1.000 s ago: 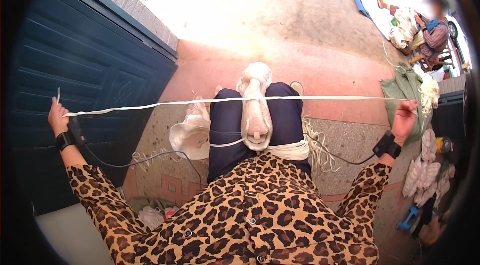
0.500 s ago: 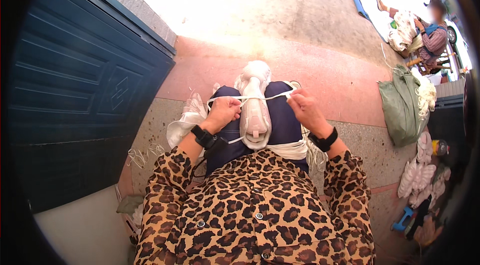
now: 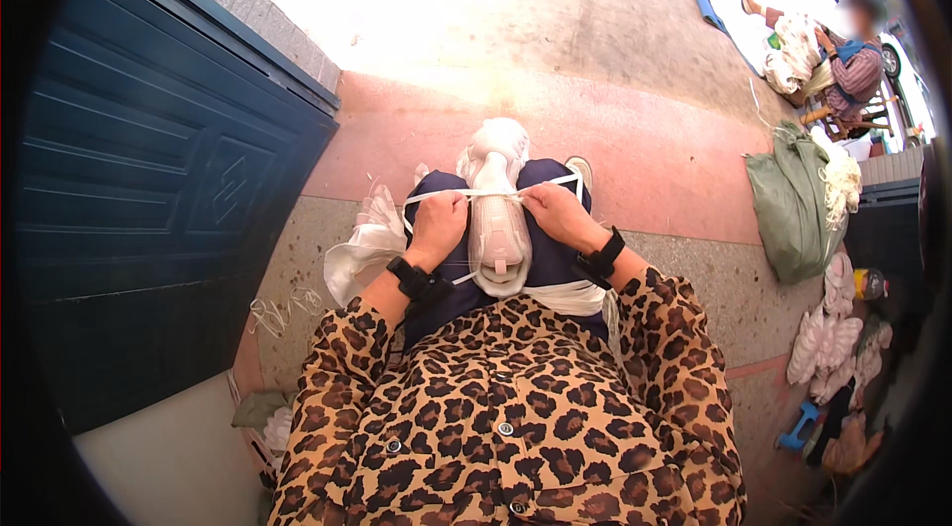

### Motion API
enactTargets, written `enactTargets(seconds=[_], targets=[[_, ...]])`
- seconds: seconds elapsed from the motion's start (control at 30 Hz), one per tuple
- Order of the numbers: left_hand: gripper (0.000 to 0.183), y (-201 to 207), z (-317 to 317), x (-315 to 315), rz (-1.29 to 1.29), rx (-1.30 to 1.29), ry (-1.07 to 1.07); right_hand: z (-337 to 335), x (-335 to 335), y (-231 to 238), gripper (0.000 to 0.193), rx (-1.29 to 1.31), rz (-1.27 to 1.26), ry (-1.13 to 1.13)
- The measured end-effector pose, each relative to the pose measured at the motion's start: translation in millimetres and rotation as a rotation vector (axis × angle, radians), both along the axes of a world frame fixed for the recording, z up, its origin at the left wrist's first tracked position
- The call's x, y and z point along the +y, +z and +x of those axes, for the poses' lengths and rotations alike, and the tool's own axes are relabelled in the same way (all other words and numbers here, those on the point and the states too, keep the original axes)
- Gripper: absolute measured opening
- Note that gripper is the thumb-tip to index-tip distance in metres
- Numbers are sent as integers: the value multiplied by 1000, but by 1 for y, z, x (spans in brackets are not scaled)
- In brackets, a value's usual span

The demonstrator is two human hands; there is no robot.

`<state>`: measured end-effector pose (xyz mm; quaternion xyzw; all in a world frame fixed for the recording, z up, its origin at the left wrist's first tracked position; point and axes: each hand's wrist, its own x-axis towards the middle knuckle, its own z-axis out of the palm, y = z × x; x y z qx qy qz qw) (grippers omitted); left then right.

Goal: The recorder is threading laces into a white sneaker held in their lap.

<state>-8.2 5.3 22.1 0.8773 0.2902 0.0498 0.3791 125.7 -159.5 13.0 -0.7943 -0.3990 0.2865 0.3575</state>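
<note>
A pale pink and white sneaker [image 3: 499,229] rests between my thighs, its heel toward me. My left hand [image 3: 439,225] is closed on a white shoelace [image 3: 493,193] at the shoe's left side. On the other side, my right hand [image 3: 557,213] pinches the same lace, which runs taut across the shoe between both fists. Loops of lace trail from each hand over my dark trousers [image 3: 448,268]. Whether the lace passes through eyelets is too small to tell.
White bundled material [image 3: 359,248] lies by my left leg, near loose laces [image 3: 283,311]. A dark blue door [image 3: 178,169] stands left. At right are a green sack [image 3: 788,204], several shoes [image 3: 823,343] and a blue tool-like object [image 3: 798,425]. Another person [image 3: 855,70] sits far right.
My right hand has moved left and inward, from beside the right knee to the shoe's edge. The lace between the hands is now shorter. My left hand has barely moved.
</note>
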Motion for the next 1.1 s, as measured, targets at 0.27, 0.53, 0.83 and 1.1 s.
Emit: enactTargets(seconds=[0.27, 0.53, 0.83, 1.1], targets=[[21, -9, 2, -1, 41, -41, 2, 3, 6, 0, 27, -162, -29, -3], [20, -4, 7, -2, 80, -12, -24, 7, 12, 1, 22, -236, -5, 104], [19, 13, 13, -6, 268, 56, -95, 8, 24, -2, 20, -204, -92, 39], [19, 25, 3, -23, 598, 60, -226, -17, 14, 21, 23, -629, -188, 147]])
